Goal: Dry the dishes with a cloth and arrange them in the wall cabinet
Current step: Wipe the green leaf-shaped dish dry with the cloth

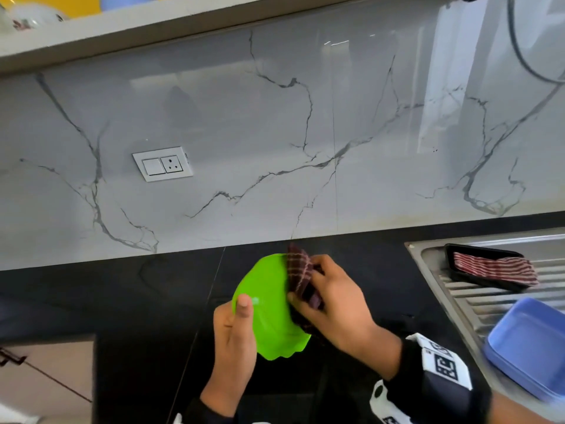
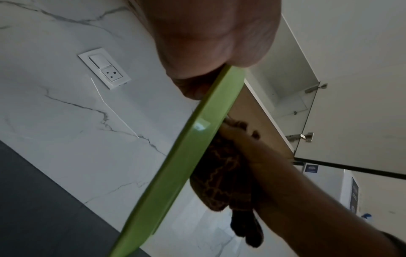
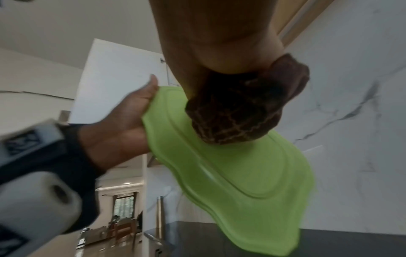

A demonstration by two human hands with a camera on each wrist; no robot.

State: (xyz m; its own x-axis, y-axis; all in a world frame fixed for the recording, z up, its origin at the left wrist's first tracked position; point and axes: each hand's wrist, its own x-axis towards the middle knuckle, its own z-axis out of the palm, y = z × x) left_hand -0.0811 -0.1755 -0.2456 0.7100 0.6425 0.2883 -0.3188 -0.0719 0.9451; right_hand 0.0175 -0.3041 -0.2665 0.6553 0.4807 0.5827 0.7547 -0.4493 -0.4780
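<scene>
Left hand (image 1: 234, 335) pinches the green lid (image 1: 270, 307) upright over the counter (image 1: 122, 301); right hand (image 1: 336, 304) clutches the cloth (image 1: 301, 276) against it (best wiped rim to rim, lid braced).

Up and to the left of the grip, a white switch-and-socket plate (image 1: 162, 164) sits on the grey-veined marble backsplash (image 1: 275, 133). Below the grip lies the black countertop (image 1: 137, 301). To its right, a steel sink drainboard (image 1: 477, 298) carries a black tray (image 1: 480, 264).
</scene>
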